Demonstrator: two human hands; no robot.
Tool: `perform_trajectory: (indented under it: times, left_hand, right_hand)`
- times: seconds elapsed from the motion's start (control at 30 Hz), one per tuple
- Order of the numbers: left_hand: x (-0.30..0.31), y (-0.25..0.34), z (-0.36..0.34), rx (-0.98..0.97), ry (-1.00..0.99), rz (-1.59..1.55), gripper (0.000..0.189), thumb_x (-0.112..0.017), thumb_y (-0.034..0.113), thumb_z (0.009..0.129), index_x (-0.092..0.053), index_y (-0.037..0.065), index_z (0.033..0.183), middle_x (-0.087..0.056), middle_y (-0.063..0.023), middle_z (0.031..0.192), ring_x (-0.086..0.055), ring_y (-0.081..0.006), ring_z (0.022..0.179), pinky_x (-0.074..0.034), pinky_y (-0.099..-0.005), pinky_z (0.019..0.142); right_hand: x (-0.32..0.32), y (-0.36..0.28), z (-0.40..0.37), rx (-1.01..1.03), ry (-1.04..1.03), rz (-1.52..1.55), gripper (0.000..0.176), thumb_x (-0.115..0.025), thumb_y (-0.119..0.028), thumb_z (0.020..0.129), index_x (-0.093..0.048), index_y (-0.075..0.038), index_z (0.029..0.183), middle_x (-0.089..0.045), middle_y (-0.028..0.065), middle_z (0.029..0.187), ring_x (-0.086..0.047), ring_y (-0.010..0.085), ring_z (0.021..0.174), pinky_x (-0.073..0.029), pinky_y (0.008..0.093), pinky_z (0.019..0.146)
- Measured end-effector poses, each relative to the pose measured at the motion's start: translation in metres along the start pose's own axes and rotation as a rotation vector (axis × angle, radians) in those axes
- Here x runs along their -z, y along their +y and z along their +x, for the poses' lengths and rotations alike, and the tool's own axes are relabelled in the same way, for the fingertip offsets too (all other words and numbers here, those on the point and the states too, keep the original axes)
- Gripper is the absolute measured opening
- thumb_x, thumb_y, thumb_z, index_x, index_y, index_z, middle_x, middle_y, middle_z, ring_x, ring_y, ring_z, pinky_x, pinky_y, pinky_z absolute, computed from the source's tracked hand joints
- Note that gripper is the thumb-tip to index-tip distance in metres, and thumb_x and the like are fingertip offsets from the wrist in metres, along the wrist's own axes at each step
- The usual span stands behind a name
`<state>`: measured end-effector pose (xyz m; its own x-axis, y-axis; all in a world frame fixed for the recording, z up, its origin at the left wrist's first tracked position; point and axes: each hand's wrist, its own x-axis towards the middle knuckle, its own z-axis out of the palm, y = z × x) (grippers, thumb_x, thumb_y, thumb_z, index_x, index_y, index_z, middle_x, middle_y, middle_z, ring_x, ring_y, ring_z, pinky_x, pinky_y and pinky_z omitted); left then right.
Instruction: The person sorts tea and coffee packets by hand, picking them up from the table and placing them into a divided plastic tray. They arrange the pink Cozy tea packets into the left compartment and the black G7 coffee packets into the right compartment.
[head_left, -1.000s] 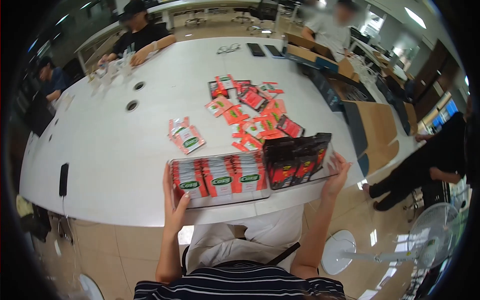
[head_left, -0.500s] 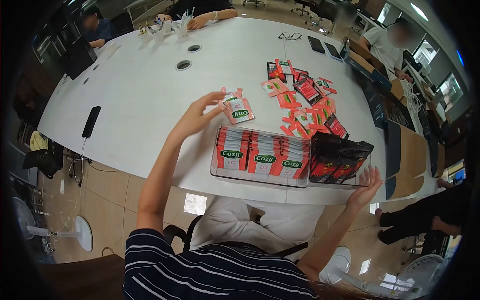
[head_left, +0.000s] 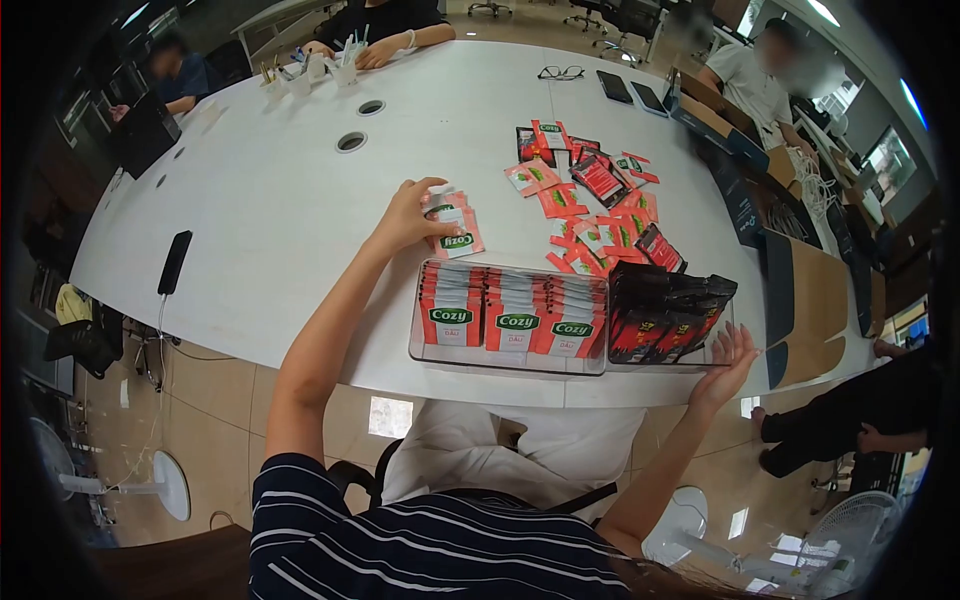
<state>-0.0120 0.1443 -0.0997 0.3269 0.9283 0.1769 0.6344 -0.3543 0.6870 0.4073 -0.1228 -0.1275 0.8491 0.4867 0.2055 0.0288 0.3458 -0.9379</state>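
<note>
My left hand (head_left: 408, 218) curves over two or so overlapping pink-and-white Cozy sachets (head_left: 462, 242) on the table, thumb and fingers apart at their left edge. My right hand (head_left: 728, 368) rests with spread fingers against the right end of a clear tray holding black sachets (head_left: 660, 330). Left of these, a clear tray (head_left: 430, 354) holds three rows of upright red-and-white Cozy sachets (head_left: 516, 322). Beyond the trays lies a loose pile of pink sachets (head_left: 560, 201) mixed with black-and-red sachets (head_left: 600, 180).
Open cardboard boxes (head_left: 805, 290) line the right edge. Glasses (head_left: 561, 73) and two phones (head_left: 614, 87) lie at the back. A black phone (head_left: 176, 262) with a cable is at the left. Cups of pens (head_left: 343, 72) stand near a seated person (head_left: 390, 22); other people are around.
My left hand has come down closer around the sachets, with its thumb now over them. My right hand stays at the tray's end. The whole view has shifted slightly.
</note>
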Motion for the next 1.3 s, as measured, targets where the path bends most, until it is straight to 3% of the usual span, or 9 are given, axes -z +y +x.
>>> perform_trajectory:
  times: [0.17,0.37,0.53,0.6,0.8,0.93,1.0,1.1,1.3]
  left_hand:
    - [0.002,-0.009,0.003,-0.088,-0.006,-0.221,0.061,-0.083,0.016,0.060,-0.056,0.002,0.113,-0.065,-0.0149,0.090,-0.064,-0.0193,0.081,-0.051,-0.0301,0.069]
    - [0.025,0.011,0.001,-0.058,0.345,-0.398,0.037,-0.074,0.013,0.076,-0.058,0.001,0.107,-0.058,-0.0020,0.070,-0.053,-0.0059,0.047,-0.039,-0.0211,0.038]
    - [0.071,0.075,-0.059,-0.229,0.526,-0.496,0.041,-0.066,0.009,0.083,-0.051,-0.002,0.119,-0.062,-0.0063,0.087,-0.060,-0.0062,0.072,-0.043,-0.0146,0.053]
    - [0.069,0.086,-0.094,-0.307,0.625,-0.486,0.041,-0.062,0.005,0.083,-0.050,-0.001,0.122,-0.059,-0.0108,0.106,-0.058,-0.0104,0.090,-0.047,-0.0195,0.073]
    - [0.019,0.109,-0.202,-0.372,0.495,-0.589,0.043,-0.065,0.006,0.075,-0.052,-0.004,0.116,-0.057,-0.0144,0.113,-0.057,-0.0213,0.101,-0.044,-0.0358,0.091]
    - [-0.040,0.128,-0.223,-0.284,0.253,-0.725,0.050,-0.081,0.006,0.064,-0.060,-0.002,0.108,-0.067,-0.0136,0.094,-0.065,-0.0184,0.082,-0.051,-0.0287,0.073]
    - [-0.049,0.146,-0.225,-0.265,0.132,-0.698,0.049,-0.081,0.005,0.064,-0.061,-0.002,0.108,-0.067,-0.0136,0.093,-0.065,-0.0168,0.082,-0.051,-0.0269,0.071]
    - [-0.051,0.153,-0.223,-0.302,0.037,-0.676,0.050,-0.082,0.005,0.064,-0.062,0.000,0.110,-0.068,-0.0136,0.094,-0.066,-0.0154,0.082,-0.051,-0.0252,0.069]
    - [-0.051,0.145,-0.228,-0.310,-0.037,-0.679,0.061,-0.086,0.015,0.059,-0.061,0.001,0.113,-0.068,-0.0119,0.093,-0.065,-0.0144,0.076,-0.051,-0.0234,0.064]
  right_hand:
    - [0.003,0.003,0.000,0.026,0.006,0.047,0.050,-0.027,-0.043,0.100,-0.047,-0.003,0.124,-0.057,0.0138,0.118,-0.054,0.0181,0.098,-0.041,0.0311,0.086]
    - [0.000,0.000,0.001,0.037,0.021,0.022,0.045,-0.029,-0.040,0.100,-0.052,-0.004,0.115,-0.064,0.0101,0.106,-0.057,0.0155,0.091,-0.041,0.0296,0.080]
    - [0.001,0.003,0.000,0.076,0.040,-0.015,0.043,-0.028,-0.037,0.100,-0.055,-0.005,0.109,-0.064,0.0099,0.104,-0.057,0.0155,0.090,-0.042,0.0299,0.079]
    - [0.000,0.005,0.000,0.108,0.073,-0.044,0.041,-0.029,-0.036,0.100,-0.056,-0.005,0.106,-0.064,0.0097,0.102,-0.057,0.0156,0.089,-0.042,0.0303,0.079]
    - [-0.005,-0.020,-0.065,0.707,0.259,-0.432,0.038,-0.036,-0.030,0.097,-0.059,0.001,0.095,-0.062,0.0126,0.096,-0.057,0.0225,0.085,-0.043,0.0334,0.077]
    - [-0.051,-0.060,-0.136,0.719,-0.332,-0.242,0.042,-0.044,-0.037,0.095,-0.057,0.003,0.098,-0.060,0.0100,0.085,-0.056,0.0192,0.080,-0.043,0.0309,0.073]
    - [-0.064,-0.082,-0.163,0.389,-0.694,-0.191,0.037,-0.059,-0.031,0.089,-0.058,0.003,0.104,-0.061,0.0090,0.086,-0.058,0.0161,0.075,-0.045,0.0270,0.066]
    - [-0.070,-0.086,-0.176,0.129,-0.844,-0.226,0.030,-0.068,-0.016,0.083,-0.061,0.004,0.105,-0.065,0.0082,0.084,-0.060,0.0114,0.070,-0.045,0.0228,0.060]
    - [-0.069,-0.085,-0.182,0.062,-0.828,-0.238,0.012,-0.065,-0.003,0.083,-0.066,0.005,0.092,-0.067,0.0066,0.072,-0.058,0.0065,0.061,-0.044,0.0200,0.054]
